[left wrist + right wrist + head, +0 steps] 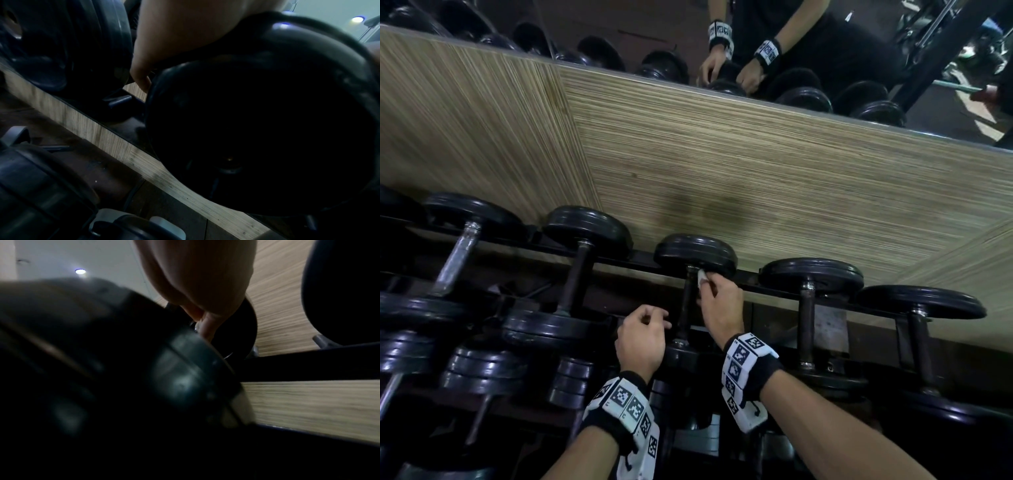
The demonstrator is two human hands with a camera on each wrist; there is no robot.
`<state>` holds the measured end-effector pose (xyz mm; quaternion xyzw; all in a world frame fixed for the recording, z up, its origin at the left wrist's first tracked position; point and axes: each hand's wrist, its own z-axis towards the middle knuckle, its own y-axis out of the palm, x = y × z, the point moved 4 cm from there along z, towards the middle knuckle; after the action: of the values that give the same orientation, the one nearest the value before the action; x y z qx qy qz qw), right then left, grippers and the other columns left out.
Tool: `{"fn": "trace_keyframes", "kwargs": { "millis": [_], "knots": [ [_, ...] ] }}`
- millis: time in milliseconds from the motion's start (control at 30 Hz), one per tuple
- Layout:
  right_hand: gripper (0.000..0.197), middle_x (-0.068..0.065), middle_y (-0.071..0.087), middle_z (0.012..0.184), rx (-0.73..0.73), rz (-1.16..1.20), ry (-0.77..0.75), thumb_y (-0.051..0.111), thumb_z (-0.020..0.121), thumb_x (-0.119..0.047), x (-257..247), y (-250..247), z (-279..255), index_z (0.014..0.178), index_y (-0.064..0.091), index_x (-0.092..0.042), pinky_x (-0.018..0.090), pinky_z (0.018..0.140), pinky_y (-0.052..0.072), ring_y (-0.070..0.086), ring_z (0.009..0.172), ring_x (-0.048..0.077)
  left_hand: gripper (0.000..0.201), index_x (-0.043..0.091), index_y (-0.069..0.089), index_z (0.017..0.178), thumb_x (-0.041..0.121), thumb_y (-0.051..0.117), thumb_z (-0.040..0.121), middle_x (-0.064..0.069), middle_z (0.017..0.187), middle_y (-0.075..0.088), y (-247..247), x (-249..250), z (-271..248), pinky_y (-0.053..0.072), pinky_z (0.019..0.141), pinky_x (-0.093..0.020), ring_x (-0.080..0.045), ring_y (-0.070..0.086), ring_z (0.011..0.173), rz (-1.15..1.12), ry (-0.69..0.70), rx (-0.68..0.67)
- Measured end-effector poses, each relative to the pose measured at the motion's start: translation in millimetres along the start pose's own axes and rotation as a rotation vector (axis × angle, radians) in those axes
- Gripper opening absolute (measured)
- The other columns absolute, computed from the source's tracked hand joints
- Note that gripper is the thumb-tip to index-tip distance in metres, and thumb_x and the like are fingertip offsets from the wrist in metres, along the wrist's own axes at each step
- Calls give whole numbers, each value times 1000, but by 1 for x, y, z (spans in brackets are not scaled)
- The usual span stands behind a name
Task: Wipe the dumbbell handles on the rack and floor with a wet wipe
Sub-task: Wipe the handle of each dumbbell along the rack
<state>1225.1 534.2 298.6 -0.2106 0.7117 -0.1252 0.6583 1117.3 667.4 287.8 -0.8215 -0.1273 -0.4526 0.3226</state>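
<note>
Head view: top rack row [763, 275] holds five dumbbells side by side, black round plates, heads toward the wood-grain wall panel [722, 164]. Leftmost one has a bright steel handle [457, 255], the other four dark handles. More dumbbells on the tier below; too dark to count.

Right hand [720, 301] is on the middle dumbbell's handle [686, 303], at the far end just under the far plate [695, 253]. Fingers curled, pinching a white wet wipe [701, 277] against the bar. Left hand [642, 337] sits just left of the same handle near its near end, fingers loosely curled, holding nothing that I can see; contact with the bar can't be confirmed. Both wrists carry black bands with white marker tiles.

Only the head view shows the mirror [825, 51] above the panel, reflecting both hands and the row.

Left wrist view: mostly a dark plate face [257, 129] up close, one fingertip [141, 79] at its rim, lower-tier dumbbells at left. No wipe visible.

Right wrist view: blurred near plate [102, 361], fingers [207, 327] closed down at the handle collar by the far plate; wipe not discernible. Ceiling light [80, 271] upper left.
</note>
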Motion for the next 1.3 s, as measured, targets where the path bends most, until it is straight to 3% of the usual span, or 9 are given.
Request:
{"fn": "trace_keyframes", "kwargs": {
  "millis": [167,233,400,567,833,933,1033,1200,1300],
  "knots": [
    [19,0,66,66,-62,-144,-130,54,101,-19,-16,-2,-10,106,72,-15,21,48,44,58,51,12,30,34,68,73,48,41,76,22,66,70,0,4,-2,49,92,-49,-14,65,82,22,15,-24],
    [20,-2,68,73,-136,-166,-195,55,101,-21,-24,3,-15,112,71,-19,19,55,45,59,57,8,31,35,68,78,51,42,76,22,69,70,2,0,2,50,91,-48,-15,67,82,27,35,-48],
    [19,-6,76,95,-102,-11,-108,59,98,-19,-18,2,-33,110,74,-18,22,79,52,68,85,6,34,30,46,134,26,54,101,12,102,65,3,13,10,49,89,-16,-11,66,95,-202,108,-378],
    [12,-10,75,89,-47,334,3,66,95,-11,-14,-1,-62,101,72,-20,15,77,52,70,85,0,22,9,65,117,15,60,96,0,105,72,-6,32,23,54,80,-23,-12,67,99,-151,143,-612],
    [31,-12,70,83,169,8,197,38,105,-44,-5,0,-79,106,66,-30,11,60,38,61,75,0,16,10,63,84,6,55,98,-21,101,71,28,40,80,54,54,-21,-29,71,80,56,28,-417],
    [32,-8,66,74,179,-22,172,38,104,-43,-9,-1,-78,99,65,-27,24,60,46,61,69,5,17,3,66,101,3,49,101,-13,90,67,43,46,74,54,57,-17,-12,65,64,55,2,-534],
    [33,-4,65,69,182,-36,165,38,104,-42,-8,0,-78,94,65,-25,34,63,52,61,64,9,21,-4,64,111,-1,46,101,-12,96,68,47,52,72,57,62,-18,-11,67,73,-14,21,-575],
    [36,-1,63,63,175,-36,141,38,103,-43,-5,2,-79,87,62,-23,40,58,53,59,56,12,26,4,73,96,-4,48,97,-1,82,71,33,57,71,52,70,-15,-12,65,77,146,283,-359],
    [36,-1,64,63,170,-61,146,39,103,-41,-6,2,-78,87,64,-21,37,59,51,60,57,12,21,10,76,101,6,56,97,9,87,72,23,66,55,45,80,-5,7,65,82,243,569,-252]
  ]
}}
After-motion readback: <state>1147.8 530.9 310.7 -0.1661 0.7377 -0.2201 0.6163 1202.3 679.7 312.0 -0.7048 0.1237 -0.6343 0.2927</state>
